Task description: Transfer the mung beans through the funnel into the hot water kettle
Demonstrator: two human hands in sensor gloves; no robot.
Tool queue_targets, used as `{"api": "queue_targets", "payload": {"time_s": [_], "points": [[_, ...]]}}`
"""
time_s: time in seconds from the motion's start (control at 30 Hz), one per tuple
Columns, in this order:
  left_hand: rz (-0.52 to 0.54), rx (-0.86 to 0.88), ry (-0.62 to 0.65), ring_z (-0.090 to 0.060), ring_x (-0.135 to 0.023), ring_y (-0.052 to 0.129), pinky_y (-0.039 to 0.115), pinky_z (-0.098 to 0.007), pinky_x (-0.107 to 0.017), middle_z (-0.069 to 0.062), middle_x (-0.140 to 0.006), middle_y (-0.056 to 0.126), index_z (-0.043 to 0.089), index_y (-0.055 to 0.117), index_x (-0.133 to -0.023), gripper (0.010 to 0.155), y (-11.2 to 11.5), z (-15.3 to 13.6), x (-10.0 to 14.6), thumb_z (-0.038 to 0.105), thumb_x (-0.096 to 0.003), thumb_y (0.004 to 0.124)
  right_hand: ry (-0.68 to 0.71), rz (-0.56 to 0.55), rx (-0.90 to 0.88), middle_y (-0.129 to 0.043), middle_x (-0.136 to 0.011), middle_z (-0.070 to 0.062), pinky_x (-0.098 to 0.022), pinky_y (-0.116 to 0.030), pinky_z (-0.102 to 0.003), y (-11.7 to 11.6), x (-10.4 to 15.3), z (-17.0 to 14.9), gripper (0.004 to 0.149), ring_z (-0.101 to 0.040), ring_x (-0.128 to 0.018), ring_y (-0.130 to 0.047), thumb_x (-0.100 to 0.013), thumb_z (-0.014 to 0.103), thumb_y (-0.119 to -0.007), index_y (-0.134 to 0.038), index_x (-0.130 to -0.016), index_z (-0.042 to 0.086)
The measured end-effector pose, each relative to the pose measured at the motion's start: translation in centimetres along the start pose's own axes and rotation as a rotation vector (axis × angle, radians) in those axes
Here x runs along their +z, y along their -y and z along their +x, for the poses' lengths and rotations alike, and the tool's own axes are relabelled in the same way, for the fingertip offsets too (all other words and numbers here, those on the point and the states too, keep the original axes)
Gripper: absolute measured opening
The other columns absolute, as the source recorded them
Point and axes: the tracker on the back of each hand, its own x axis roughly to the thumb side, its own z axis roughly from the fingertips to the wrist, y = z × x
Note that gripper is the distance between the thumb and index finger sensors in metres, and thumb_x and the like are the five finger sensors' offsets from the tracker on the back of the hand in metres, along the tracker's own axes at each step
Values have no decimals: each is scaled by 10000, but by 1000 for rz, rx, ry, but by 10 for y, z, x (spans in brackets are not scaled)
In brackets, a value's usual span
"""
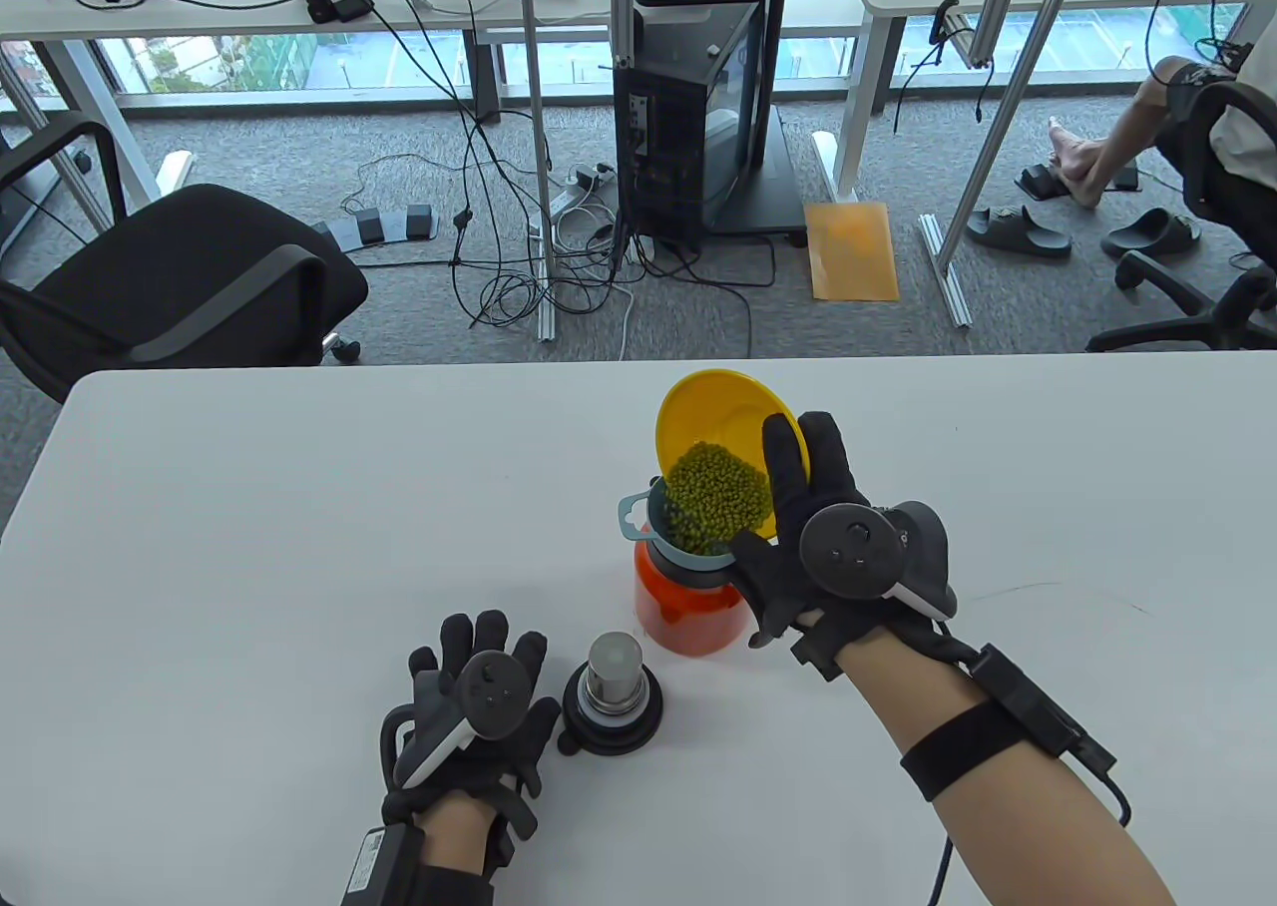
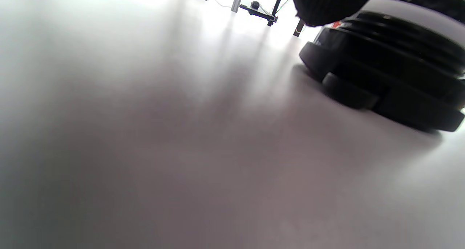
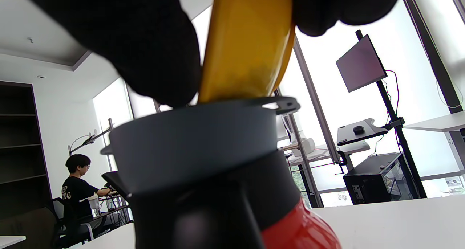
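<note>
A red kettle (image 1: 688, 617) stands mid-table with a grey-blue funnel (image 1: 653, 532) in its mouth. My right hand (image 1: 808, 537) grips a yellow bowl (image 1: 723, 427) by its rim and holds it tilted over the funnel. Green mung beans (image 1: 716, 497) lie at the bowl's low edge and spill into the funnel. In the right wrist view the bowl (image 3: 247, 45) sits just above the funnel (image 3: 196, 140) and kettle (image 3: 301, 227). My left hand (image 1: 479, 706) rests flat on the table beside the kettle's black-and-steel lid (image 1: 611, 696), which also shows in the left wrist view (image 2: 392, 78).
The white table (image 1: 249, 507) stretches left and far beyond the kettle. Its far edge runs behind the bowl. Office chairs, cables and a computer stand lie on the floor beyond it.
</note>
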Motion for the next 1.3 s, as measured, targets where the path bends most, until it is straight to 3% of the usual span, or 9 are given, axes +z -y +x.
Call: {"api": "queue_targets", "payload": {"time_s": [0.7,1.03,1.3], "points": [[-1,12,-1,-387,-1025,-37,64,-679,-694,-42,-1147,49,330,347,-1091,721,0,-1,0,513,-485,692,245,-59,370,35,-960,-340,-586,-493,-684,2,4,25,1102,-593,-864,-475,-418,268,-957,-79,-1046,47],[-1,18,-1,-387,-1025,-37,65,-679,-694,-41,-1147,50,330,348,-1091,721,-1,-1,0,514,-484,691,-205,-128,-156,-58,-962,-389,-597,-553,-670,31,5,-30,1045,-558,-869,-597,-440,318,-920,-125,-1038,-2],[-2,15,1,-387,-1025,-36,66,-679,-694,-42,-1147,49,331,350,-1091,720,-1,-1,0,515,-483,690,-461,-122,-281,-131,-965,-412,-568,-566,-681,32,35,-95,1014,-567,-841,-617,-445,339,-910,-177,-1041,-28]]}}
